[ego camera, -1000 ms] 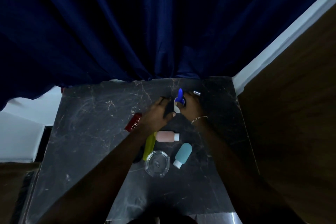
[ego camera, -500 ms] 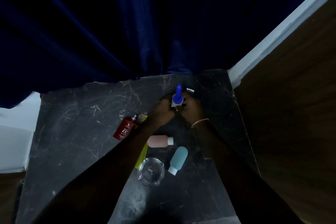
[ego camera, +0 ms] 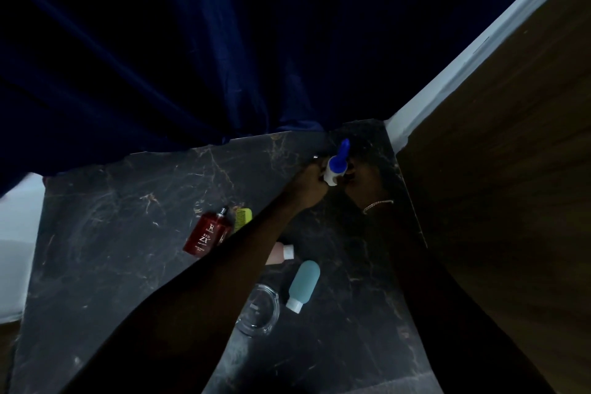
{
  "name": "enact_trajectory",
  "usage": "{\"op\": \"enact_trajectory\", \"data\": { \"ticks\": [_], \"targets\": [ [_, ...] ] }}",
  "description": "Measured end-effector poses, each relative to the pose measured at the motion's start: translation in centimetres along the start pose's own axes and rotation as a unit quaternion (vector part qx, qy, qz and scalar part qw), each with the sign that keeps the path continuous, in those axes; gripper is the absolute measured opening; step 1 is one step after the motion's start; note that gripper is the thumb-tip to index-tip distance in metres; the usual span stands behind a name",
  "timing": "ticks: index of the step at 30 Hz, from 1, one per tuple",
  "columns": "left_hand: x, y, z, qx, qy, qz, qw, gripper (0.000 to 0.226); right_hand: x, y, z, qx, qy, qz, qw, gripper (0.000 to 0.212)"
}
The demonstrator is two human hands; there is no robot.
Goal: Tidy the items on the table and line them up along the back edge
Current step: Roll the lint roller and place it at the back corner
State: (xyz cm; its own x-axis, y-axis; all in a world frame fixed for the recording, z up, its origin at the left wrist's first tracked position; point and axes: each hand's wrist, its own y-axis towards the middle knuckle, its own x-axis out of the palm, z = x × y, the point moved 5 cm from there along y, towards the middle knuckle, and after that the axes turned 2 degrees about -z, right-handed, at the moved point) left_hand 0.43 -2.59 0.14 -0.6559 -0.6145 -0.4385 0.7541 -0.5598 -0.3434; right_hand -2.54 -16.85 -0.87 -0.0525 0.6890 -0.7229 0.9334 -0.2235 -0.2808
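Note:
A small white bottle with a blue nozzle cap (ego camera: 335, 166) stands upright near the back right corner of the dark marble table (ego camera: 112, 233). My left hand (ego camera: 308, 189) and my right hand (ego camera: 364, 182) both close around its base. A red perfume bottle (ego camera: 208, 235) lies mid-table beside a yellow-green comb (ego camera: 243, 217). A pink bottle (ego camera: 281, 253), partly under my left forearm, and a teal bottle (ego camera: 302, 285) lie on their sides. A glass ashtray (ego camera: 259, 310) sits nearer me.
A dark blue curtain (ego camera: 192, 57) hangs over the table's back edge. A wooden panel (ego camera: 511, 185) with a white trim borders the right side. A small metallic object (ego camera: 315, 157) lies just left of the white bottle.
Both hands have carried the blue-capped bottle farther back and right toward the table's corner. The view has shifted, and the red bottle and comb are uncovered.

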Motion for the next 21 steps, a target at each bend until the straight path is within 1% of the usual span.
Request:
{"op": "enact_trajectory", "data": {
  "ticks": [3, 6, 10, 12, 14, 16, 19, 21],
  "targets": [
    [0.0, 0.0, -0.1, 0.012, -0.003, 0.004, 1.000, 0.035, 0.2, 0.1, -0.1, 0.002, -0.006, -0.001, 1.000, 0.043],
    [0.1, 0.1, 0.0, 0.005, 0.003, -0.019, 1.000, 0.038, 0.0, 0.1, 0.0, 0.008, 0.002, 0.006, 1.000, 0.041],
    [0.1, 0.2, 0.3, -0.002, 0.005, -0.035, 0.999, 0.030, -0.3, 0.2, 0.0, 0.016, -0.003, -0.002, 1.000, 0.039],
    [0.2, 0.1, 0.3, -0.007, 0.011, -0.048, 0.999, 0.034, -0.4, 0.2, -0.1, 0.030, -0.018, -0.004, 0.999, 0.036],
    [0.1, -0.2, 0.2, -0.003, 0.012, -0.053, 0.999, 0.040, -0.5, -0.1, -0.4, 0.018, -0.008, 0.006, 1.000, 0.035],
    [-0.3, -0.7, 0.0, 0.005, 0.011, -0.040, 0.999, 0.039, -0.6, -0.5, -0.7, 0.006, -0.017, 0.011, 1.000, 0.035],
    [-0.9, -2.0, -0.7, 0.005, 0.022, -0.020, 1.000, 0.036, -0.5, -1.2, -0.6, 0.024, -0.040, 0.001, 0.999, 0.041],
    [-1.6, -2.8, -1.1, 0.007, 0.033, -0.016, 0.999, 0.047, -0.9, -1.8, -0.9, 0.018, -0.039, 0.009, 0.999, 0.048]
  ]
}}
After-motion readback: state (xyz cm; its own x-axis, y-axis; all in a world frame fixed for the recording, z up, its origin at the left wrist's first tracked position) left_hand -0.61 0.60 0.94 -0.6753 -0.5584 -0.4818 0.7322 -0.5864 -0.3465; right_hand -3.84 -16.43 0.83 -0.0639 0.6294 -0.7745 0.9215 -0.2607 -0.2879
